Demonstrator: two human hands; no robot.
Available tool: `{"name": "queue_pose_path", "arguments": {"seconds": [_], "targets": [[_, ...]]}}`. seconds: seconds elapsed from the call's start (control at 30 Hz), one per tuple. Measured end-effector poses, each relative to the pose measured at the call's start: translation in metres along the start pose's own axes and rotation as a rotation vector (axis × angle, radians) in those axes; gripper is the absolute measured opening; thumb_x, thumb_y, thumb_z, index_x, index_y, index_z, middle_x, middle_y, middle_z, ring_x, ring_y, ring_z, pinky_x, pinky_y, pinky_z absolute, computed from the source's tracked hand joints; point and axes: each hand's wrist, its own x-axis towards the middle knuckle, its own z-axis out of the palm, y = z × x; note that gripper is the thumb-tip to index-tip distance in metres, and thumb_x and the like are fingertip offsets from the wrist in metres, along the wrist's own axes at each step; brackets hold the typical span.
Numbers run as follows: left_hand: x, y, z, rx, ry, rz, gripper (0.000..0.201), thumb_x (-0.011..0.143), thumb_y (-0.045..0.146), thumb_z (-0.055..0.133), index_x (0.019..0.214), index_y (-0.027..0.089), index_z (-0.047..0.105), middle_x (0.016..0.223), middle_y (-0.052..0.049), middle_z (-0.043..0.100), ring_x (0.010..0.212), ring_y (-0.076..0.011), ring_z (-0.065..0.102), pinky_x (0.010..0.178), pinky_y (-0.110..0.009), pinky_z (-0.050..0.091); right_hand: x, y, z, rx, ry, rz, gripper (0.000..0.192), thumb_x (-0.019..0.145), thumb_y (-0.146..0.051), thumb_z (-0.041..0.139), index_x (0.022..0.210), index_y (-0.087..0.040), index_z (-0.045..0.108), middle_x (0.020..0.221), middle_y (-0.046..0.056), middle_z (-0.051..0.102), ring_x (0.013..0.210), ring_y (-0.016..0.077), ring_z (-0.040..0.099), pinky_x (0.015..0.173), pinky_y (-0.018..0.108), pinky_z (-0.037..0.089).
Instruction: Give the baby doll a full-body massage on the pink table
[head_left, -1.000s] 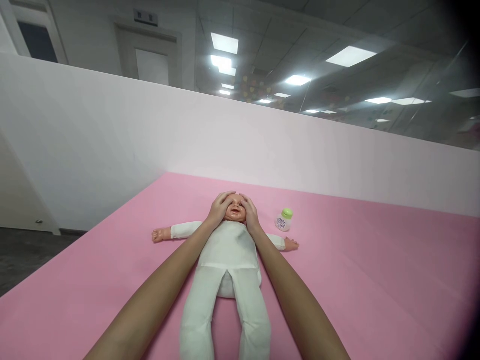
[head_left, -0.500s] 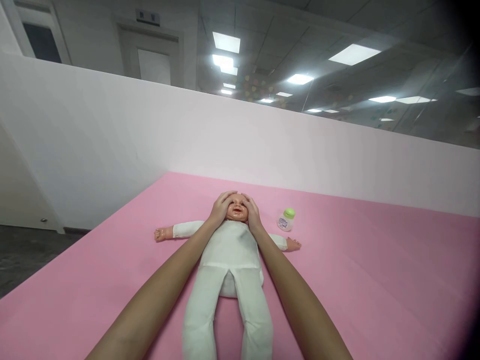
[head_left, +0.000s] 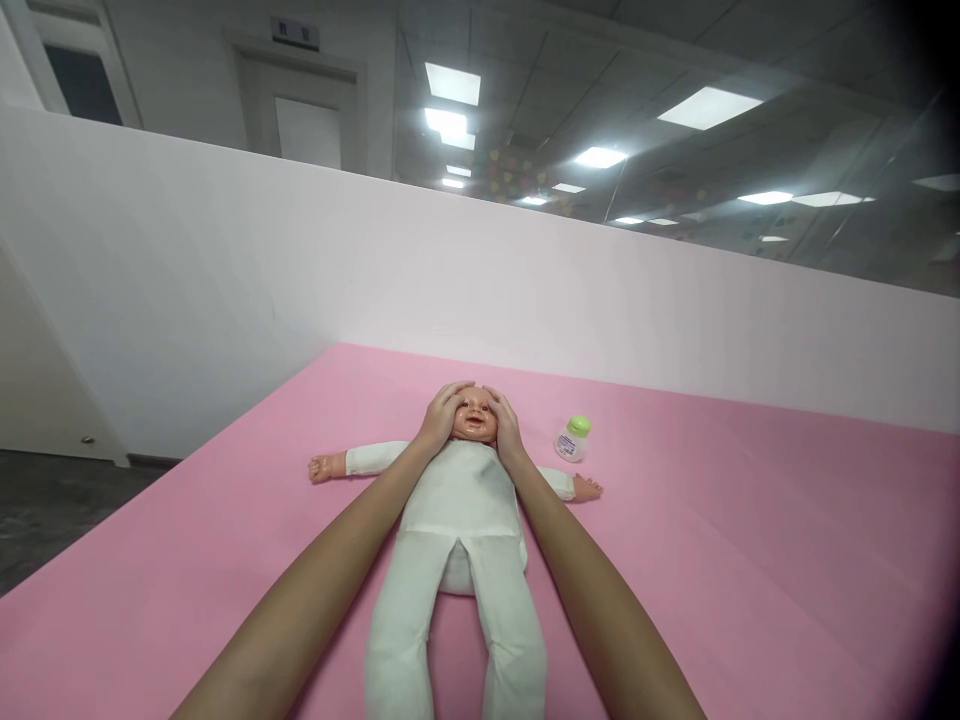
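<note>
Reaching forward from the bottom edge, your two bare forearms run up either side of a soft baby doll in a white cloth suit (head_left: 461, 520) that lies face up on the pink padded mat (head_left: 750, 560). Its long axis runs straight away from you: the two white legs point back toward you at the near edge, the trunk sits in the middle, and the head lies at the far end, pointing toward the white partition wall (head_left: 300, 260). The doll's arms spread out flat to each side, crosswise to the body, ending in small bare plastic hands. Your left hand (head_left: 441, 418) cups the left side of the doll's head and your right hand (head_left: 506, 425) cups the right side, fingers curled over the crown with the fingertips close together on top, so both hands are pressed on the head and the peach plastic face shows between them. Just beyond the doll's outstretched arm on your right, apart from it, a small white bottle with a green cap (head_left: 572, 438) stands upright on the mat. Behind the wall are a door and lit ceiling panels.
</note>
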Motion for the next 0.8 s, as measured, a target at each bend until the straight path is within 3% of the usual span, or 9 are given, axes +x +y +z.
{"name": "queue_pose_path", "arguments": {"seconds": [0.8], "targets": [[-0.0005,0.0016,0.0007,0.011,0.001,0.001,0.036,0.087,0.026,0.051,0.114,0.017,0.072,0.131,-0.011,0.067,0.127,-0.0238,0.059,0.111,-0.035,0.044,-0.0001,-0.0002,-0.0003,-0.012,0.000,0.003,0.042,0.080,-0.039,0.065,0.119,-0.025,0.070,0.131,0.004,0.069,0.126,0.0258,0.059,0.110,0.039,0.045]]}}
